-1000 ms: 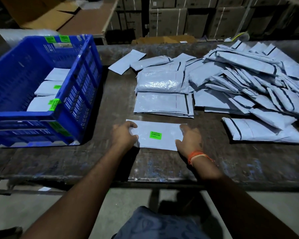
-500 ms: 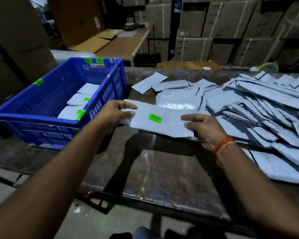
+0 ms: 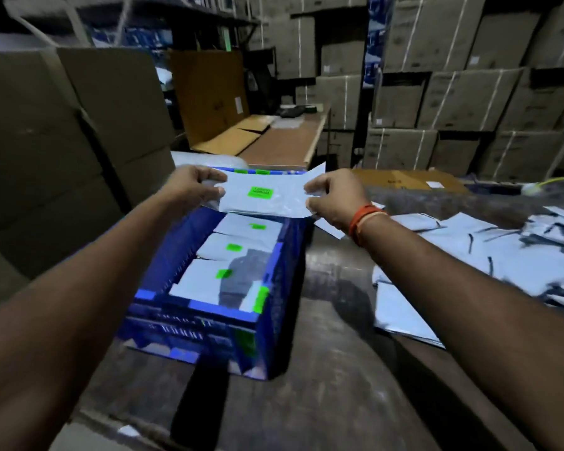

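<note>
Lightly held: a limp packet over the crate

Nearest, the blue crate (image 3: 189, 303) holds labelled packets (image 3: 205, 278) lying flat in a row. Above its far end, the left hand (image 3: 192, 187) and right hand (image 3: 336, 196) each pinch one short end of the grey packet (image 3: 274, 206), green sticker (image 3: 260, 192) up. It looks thin, light, slick and floppy, so gripping both ends suits it. Stacked cartons (image 3: 469, 92) stand behind.

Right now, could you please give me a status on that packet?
Holding: left hand and right hand each pinch one end of the packet. Level above the blue crate. Inside lie other packets.
</note>
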Demonstrator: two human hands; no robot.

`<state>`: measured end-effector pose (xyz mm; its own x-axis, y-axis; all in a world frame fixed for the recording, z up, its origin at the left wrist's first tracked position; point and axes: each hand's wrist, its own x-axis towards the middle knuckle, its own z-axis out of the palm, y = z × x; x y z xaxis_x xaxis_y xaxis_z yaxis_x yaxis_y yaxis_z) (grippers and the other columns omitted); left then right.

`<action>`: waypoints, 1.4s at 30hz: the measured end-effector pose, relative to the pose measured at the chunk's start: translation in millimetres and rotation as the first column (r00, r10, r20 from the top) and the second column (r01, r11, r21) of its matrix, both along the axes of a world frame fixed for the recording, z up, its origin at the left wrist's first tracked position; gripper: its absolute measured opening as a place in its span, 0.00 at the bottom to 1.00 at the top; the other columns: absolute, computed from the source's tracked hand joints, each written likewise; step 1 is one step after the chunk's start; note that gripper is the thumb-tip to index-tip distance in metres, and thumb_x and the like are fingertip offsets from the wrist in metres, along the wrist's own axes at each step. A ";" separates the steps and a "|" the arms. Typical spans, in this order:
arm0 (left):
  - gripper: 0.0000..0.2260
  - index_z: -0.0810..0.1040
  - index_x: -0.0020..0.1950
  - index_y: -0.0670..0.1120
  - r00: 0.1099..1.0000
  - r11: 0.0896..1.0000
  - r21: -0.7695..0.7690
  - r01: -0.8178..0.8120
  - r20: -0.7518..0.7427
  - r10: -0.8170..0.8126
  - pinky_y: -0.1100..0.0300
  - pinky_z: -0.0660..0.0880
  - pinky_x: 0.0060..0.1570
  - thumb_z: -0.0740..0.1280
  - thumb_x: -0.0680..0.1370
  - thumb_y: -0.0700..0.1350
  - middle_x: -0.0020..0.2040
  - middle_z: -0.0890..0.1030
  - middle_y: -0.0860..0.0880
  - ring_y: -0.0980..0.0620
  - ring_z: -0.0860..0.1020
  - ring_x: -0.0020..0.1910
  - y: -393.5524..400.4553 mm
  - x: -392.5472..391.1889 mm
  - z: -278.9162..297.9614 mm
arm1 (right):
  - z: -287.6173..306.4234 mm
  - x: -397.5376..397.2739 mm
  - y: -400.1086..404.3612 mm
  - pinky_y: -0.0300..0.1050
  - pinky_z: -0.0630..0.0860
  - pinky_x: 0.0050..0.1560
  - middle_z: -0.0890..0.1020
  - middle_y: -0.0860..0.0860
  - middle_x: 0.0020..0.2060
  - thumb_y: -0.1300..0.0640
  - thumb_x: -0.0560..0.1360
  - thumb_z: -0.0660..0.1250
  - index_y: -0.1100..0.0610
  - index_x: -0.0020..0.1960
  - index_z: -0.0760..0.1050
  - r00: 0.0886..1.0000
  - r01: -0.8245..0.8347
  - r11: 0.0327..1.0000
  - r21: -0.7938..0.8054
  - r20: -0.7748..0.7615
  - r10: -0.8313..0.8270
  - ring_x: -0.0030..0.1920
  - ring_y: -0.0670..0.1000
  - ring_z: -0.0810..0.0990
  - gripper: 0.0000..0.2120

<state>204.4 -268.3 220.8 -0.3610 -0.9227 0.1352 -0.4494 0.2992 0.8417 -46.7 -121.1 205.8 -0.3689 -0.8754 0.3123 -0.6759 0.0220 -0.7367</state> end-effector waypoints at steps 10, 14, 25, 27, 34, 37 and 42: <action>0.14 0.82 0.61 0.41 0.953 0.993 -0.120 0.020 0.302 0.017 0.67 0.67 0.41 0.69 0.76 0.34 0.56 0.84 0.42 0.50 0.78 0.48 -147.1 -6.5 -64.4 | -40.2 75.6 -171.5 0.43 0.76 0.45 0.82 0.59 0.50 0.65 0.75 0.63 0.60 0.45 0.77 0.888 0.343 0.892 0.295 -0.412 -0.205 0.56 0.62 0.81 0.05; 0.14 0.81 0.62 0.41 0.952 0.995 -0.078 0.058 0.305 -0.032 0.62 0.76 0.48 0.66 0.78 0.34 0.55 0.83 0.42 0.45 0.81 0.51 -180.3 -22.9 -100.5 | -67.2 73.2 -197.4 0.52 0.77 0.58 0.80 0.62 0.57 0.65 0.78 0.61 0.63 0.60 0.77 0.858 0.466 0.809 0.359 -0.407 -0.314 0.59 0.63 0.80 0.13; 0.13 0.83 0.58 0.47 0.842 0.989 -0.094 0.113 0.537 -0.045 0.47 0.79 0.56 0.65 0.76 0.38 0.56 0.82 0.40 0.37 0.80 0.55 -232.5 -41.8 -180.6 | -128.4 60.8 -242.5 0.52 0.75 0.61 0.78 0.62 0.62 0.64 0.81 0.56 0.64 0.65 0.75 0.831 0.546 0.678 0.493 -0.420 -0.364 0.63 0.63 0.77 0.15; 0.13 0.82 0.59 0.46 0.806 0.989 -0.086 0.123 0.590 -0.049 0.46 0.79 0.54 0.62 0.79 0.40 0.57 0.79 0.39 0.36 0.79 0.53 -232.0 -44.1 -183.2 | -136.2 63.6 -245.6 0.54 0.77 0.59 0.79 0.62 0.60 0.67 0.80 0.56 0.64 0.63 0.76 0.809 0.577 0.643 0.504 -0.459 -0.367 0.61 0.64 0.79 0.16; 0.15 0.74 0.67 0.45 0.763 0.980 -0.128 0.151 0.646 -0.033 0.43 0.73 0.63 0.62 0.82 0.48 0.67 0.67 0.38 0.33 0.74 0.61 -212.6 -45.3 -164.9 | -129.4 79.8 -240.2 0.61 0.71 0.61 0.66 0.61 0.67 0.60 0.78 0.62 0.59 0.67 0.74 0.764 0.570 0.641 0.515 -0.619 -0.182 0.66 0.64 0.67 0.18; 0.21 0.72 0.72 0.49 0.825 0.966 -0.161 0.204 0.559 -0.081 0.45 0.72 0.66 0.66 0.80 0.50 0.72 0.66 0.40 0.35 0.73 0.66 -198.5 -52.2 -134.0 | -88.6 76.1 -229.5 0.59 0.73 0.63 0.67 0.60 0.66 0.57 0.75 0.66 0.58 0.65 0.74 0.803 0.492 0.721 0.488 -0.574 -0.159 0.66 0.63 0.68 0.19; 0.27 0.65 0.78 0.47 0.905 0.887 -0.383 0.259 0.417 -0.084 0.45 0.68 0.69 0.65 0.81 0.52 0.77 0.63 0.40 0.37 0.66 0.73 -137.8 -74.7 -74.4 | -34.5 56.2 -172.2 0.55 0.68 0.70 0.65 0.60 0.73 0.54 0.76 0.64 0.55 0.74 0.68 0.824 0.401 0.895 0.197 -0.505 -0.258 0.72 0.62 0.65 0.26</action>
